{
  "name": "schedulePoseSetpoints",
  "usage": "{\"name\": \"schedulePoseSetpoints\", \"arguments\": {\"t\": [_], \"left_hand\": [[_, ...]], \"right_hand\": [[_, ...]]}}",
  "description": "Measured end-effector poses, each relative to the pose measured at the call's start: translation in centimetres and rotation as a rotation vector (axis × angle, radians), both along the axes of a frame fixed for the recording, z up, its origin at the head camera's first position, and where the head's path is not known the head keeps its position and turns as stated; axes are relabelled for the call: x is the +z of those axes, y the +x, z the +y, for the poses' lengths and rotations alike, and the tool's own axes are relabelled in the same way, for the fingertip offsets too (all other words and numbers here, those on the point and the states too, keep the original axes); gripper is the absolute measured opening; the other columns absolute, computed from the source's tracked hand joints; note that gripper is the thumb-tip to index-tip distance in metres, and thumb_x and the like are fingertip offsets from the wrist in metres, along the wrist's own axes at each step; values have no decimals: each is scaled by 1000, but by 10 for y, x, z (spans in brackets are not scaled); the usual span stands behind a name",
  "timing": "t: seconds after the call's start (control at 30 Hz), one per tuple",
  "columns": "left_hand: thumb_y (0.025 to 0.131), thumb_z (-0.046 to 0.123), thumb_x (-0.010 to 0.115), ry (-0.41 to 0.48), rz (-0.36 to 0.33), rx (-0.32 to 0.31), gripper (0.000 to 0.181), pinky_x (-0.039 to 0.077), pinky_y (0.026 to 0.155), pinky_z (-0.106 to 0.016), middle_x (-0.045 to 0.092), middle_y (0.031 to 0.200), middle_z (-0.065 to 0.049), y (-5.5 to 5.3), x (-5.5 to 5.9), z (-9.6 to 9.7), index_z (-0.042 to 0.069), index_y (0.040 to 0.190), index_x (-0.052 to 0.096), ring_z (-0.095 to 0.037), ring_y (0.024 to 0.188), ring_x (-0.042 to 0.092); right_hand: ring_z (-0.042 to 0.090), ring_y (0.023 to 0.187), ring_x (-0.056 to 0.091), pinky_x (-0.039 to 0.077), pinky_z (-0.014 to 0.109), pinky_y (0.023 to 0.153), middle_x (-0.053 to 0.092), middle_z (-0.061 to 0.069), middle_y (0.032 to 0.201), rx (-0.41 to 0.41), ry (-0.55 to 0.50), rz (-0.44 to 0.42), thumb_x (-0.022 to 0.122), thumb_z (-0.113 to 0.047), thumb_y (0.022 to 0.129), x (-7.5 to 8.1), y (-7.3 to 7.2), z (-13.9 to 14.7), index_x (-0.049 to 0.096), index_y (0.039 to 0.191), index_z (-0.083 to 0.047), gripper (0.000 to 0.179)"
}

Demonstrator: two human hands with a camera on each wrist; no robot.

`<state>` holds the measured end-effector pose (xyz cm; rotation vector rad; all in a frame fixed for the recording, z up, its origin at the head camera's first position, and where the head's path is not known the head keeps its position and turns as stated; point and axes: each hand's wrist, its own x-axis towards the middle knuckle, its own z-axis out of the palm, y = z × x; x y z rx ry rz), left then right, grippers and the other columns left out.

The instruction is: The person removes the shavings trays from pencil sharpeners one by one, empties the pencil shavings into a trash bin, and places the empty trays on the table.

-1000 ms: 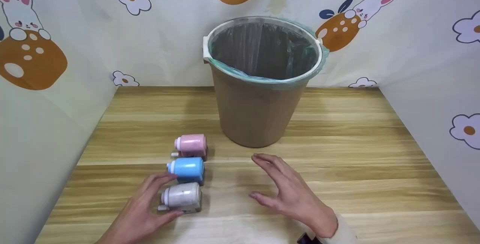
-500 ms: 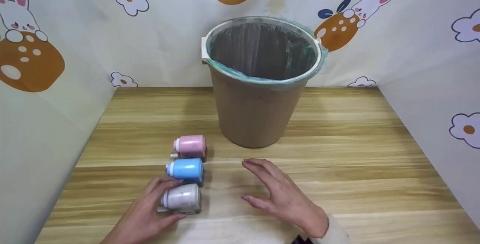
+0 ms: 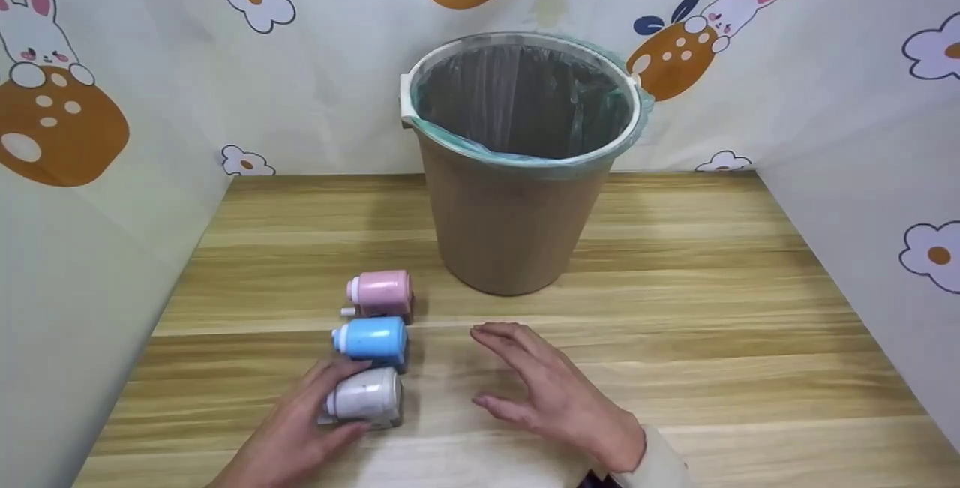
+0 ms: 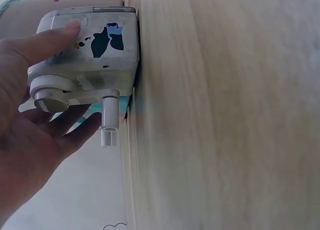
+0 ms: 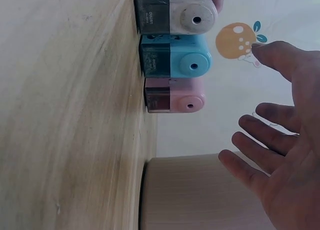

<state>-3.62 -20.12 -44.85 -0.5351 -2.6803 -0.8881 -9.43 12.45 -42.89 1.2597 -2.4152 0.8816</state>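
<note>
Three hand-crank pencil sharpeners stand in a row on the left half of the table. The nearest is a white pencil sharpener (image 3: 366,396), with a blue sharpener (image 3: 375,338) behind it and a pink sharpener (image 3: 382,290) farthest back. My left hand (image 3: 296,420) grips the white one, thumb on its near side and fingers round its far side. The left wrist view shows my thumb pressed on the sticker-marked side of the white sharpener (image 4: 95,44), above its crank handle (image 4: 110,112). My right hand (image 3: 555,390) hovers to the right of the row, fingers spread, holding nothing.
A brown bucket (image 3: 514,226) lined with a thin greenish plastic bag stands at the back middle of the wood-grain table (image 3: 720,308). Pale cloth walls (image 3: 337,98) printed with rabbits and flowers enclose the back and sides.
My left hand has closed in from loosely around the white sharpener to gripping it. My right hand has drifted left and slightly nearer to me. The sharpeners stay in place.
</note>
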Motion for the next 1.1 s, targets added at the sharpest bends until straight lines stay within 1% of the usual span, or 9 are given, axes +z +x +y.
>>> {"name": "schedulePoseSetpoints", "arguments": {"t": [0.17, 0.3, 0.43, 0.57, 0.73, 0.9, 0.93, 1.0, 1.1], "left_hand": [[65, 14, 92, 41, 38, -45, 67, 55, 84, -31, 66, 116, 7, -2, -3, -2, 21, 126, 64, -3, 103, 60], [66, 15, 92, 63, 37, -54, 66, 54, 82, -28, 68, 116, 4, -2, -2, -3, 21, 126, 65, -2, 102, 60], [66, 15, 92, 72, 26, -53, 65, 54, 81, -28, 68, 116, 5, -2, 0, -3, 21, 125, 66, -1, 100, 60], [67, 15, 91, 81, 34, -72, 63, 54, 81, -27, 67, 114, 6, -2, 1, -2, 19, 125, 67, -1, 99, 60], [68, 19, 91, 86, 27, -68, 61, 54, 80, -27, 67, 113, 7, -1, 3, 0, 18, 124, 67, 0, 98, 59], [66, 16, 92, 116, 52, -72, 62, 49, 86, -14, 68, 113, 6, -1, 9, 3, 17, 122, 67, 0, 100, 59], [65, 15, 92, 119, 60, -68, 62, 48, 88, -12, 68, 114, 5, -2, 10, 4, 17, 122, 68, -1, 102, 60], [64, 15, 93, 117, 66, -50, 64, 49, 90, -14, 69, 114, 5, -2, 13, 5, 18, 123, 67, -3, 104, 61], [64, 17, 93, 106, 42, 3, 65, 54, 87, -24, 69, 114, 7, -2, 19, 7, 22, 123, 67, -4, 103, 62]], "right_hand": [[20, 128, 57, 52, 36, 104, 53, 2, 143, -1, 34, -36, 73, -41, 91, -1, 0, -4, 48, 146, -13, 67], [19, 127, 57, 51, 35, 105, 53, 2, 142, 21, 39, -31, 73, -40, 91, -1, 0, -8, 49, 146, -12, 66], [19, 127, 57, 50, 35, 106, 53, 3, 142, 43, 54, -25, 72, -40, 91, 0, -2, -10, 48, 146, -12, 66], [18, 128, 56, 49, 34, 108, 53, 2, 144, 56, 69, -39, 72, -41, 91, 1, -3, -11, 47, 147, -13, 67], [18, 129, 55, 48, 35, 109, 53, 3, 143, 73, 71, -27, 71, -41, 92, 3, -5, -13, 48, 147, -13, 66], [18, 130, 54, 48, 34, 109, 54, 4, 142, 90, 75, 10, 71, -41, 92, 6, -7, -16, 49, 146, -10, 66], [18, 130, 54, 48, 35, 109, 54, 4, 142, 91, 81, 18, 71, -42, 92, 7, -8, -17, 48, 146, -11, 66], [19, 130, 54, 48, 36, 109, 53, 4, 143, 93, 91, 29, 71, -42, 92, 9, -8, -18, 49, 145, -10, 66], [19, 131, 54, 48, 36, 110, 53, 4, 143, 94, 107, 28, 71, -43, 91, 12, -9, -22, 48, 146, -11, 67]]}}
